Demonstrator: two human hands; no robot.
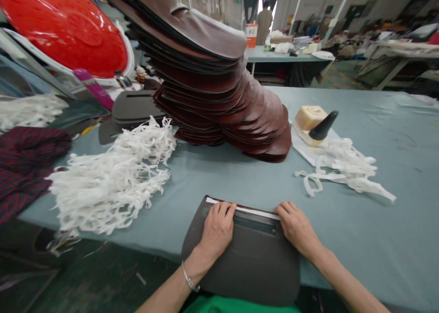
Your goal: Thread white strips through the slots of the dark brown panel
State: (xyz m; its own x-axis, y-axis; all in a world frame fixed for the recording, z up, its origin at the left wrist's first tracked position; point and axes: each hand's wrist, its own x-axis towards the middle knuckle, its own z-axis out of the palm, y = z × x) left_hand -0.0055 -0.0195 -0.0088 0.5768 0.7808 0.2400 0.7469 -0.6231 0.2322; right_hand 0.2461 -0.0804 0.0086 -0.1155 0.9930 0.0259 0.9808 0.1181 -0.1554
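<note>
A dark grey leather panel [254,253] lies flat at the near edge of the table, its far edge folded over a white tape strip [255,211]. My left hand [216,233] presses flat on the panel, fingertips at the fold beside the strip. My right hand [297,226] rests on the panel's right end, fingers touching the strip's right tip. Neither hand holds anything.
A tall leaning stack of brown leather panels [222,98] stands behind. A heap of white tape strips [113,175] lies left, a smaller bunch [343,166] right, by a cream block with a black handle [313,123]. Grey-green table [377,212]; a person stands far back.
</note>
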